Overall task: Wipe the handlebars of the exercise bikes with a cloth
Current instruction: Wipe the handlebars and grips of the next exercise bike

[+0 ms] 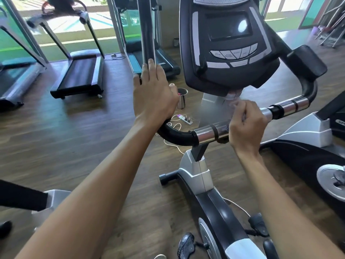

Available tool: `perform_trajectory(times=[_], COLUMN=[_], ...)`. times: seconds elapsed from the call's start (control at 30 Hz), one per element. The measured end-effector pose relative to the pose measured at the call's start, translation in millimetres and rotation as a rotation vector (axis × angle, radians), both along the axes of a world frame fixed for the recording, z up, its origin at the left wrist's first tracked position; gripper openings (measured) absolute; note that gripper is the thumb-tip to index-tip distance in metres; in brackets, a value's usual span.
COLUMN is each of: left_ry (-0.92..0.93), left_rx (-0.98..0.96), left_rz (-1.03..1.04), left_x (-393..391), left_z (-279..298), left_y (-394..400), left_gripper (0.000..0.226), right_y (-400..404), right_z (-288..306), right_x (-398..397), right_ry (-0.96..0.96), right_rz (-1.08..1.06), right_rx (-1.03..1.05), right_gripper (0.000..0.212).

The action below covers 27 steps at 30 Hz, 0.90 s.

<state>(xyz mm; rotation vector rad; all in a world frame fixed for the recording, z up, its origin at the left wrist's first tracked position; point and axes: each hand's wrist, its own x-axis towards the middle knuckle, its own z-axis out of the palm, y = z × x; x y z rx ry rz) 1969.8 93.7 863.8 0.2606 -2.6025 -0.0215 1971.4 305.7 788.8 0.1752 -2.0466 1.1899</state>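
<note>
Brown wood-plank floor [56,139] is running under all the equipment, reaching back to tall glass doors with green ground outside. Black-and-silver treadmills [78,75] are standing in a row at the left and centre rear. Black-and-silver upright exercise bike [203,184] is occupying the centre, its dark grey console with a blank screen and oval buttons [229,43] rising above the bar. Curved handlebar with black foam ends and chrome centre sections [207,134] is sweeping from lower left up to the right. Second machine, black and silver [308,152], is standing just beside the bike on the right.

Left hand [155,98] is curling closed over the upright black end of the handlebar, fingers extended upward along the grip. Right hand [246,126] is closing in a fist around the chrome middle of the bar, just below the console. A blurred pale, pinkish shape [234,96] is showing just above its knuckles; whether this is the cloth, I cannot tell.

Steel cup [182,98] is sitting on the floor behind the bar. White power strip with a coiled white cable [185,120] is lying near it.
</note>
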Motion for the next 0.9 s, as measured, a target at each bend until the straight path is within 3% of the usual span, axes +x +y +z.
perform_trajectory(times=[0.17, 0.27, 0.33, 0.43, 0.53, 0.63, 0.73, 0.9], left_ry=[-0.013, -0.001, 0.002, 0.014, 0.012, 0.023, 0.025, 0.026], left_rx=[0.0, -0.011, -0.017, -0.009, 0.015, 0.027, 0.021, 0.046], left_rz=[0.013, -0.003, -0.018, -0.005, 0.015, 0.011, -0.021, -0.017], left_x=[-2, -1, 1, 1, -1, -1, 2, 6], left_z=[0, 0, -1, -1, -2, -3, -3, -4], left_y=[1, -1, -4, -2, 5, 2, -2, 3], left_gripper=[0.064, 0.063, 0.063, 0.063, 0.064, 0.064, 0.064, 0.069], right_y=[-47, -66, -46, -7, -27, -64, -46, -14], right_z=[-10, -11, -12, -9, -8, -11, -7, -3], right_x=[30, 43, 30, 9, 21, 40, 30, 12], right_ry=[-0.04, 0.065, 0.092, -0.027, -0.009, 0.057, 0.035, -0.108], right_rz=[0.047, 0.155, 0.159, 0.044, 0.005, 0.106, 0.131, 0.001], right_rx=[0.612, 0.776, 0.782, 0.69, 0.669, 0.744, 0.741, 0.646], right_gripper=[0.037, 0.039, 0.04, 0.044, 0.039, 0.034, 0.039, 0.043])
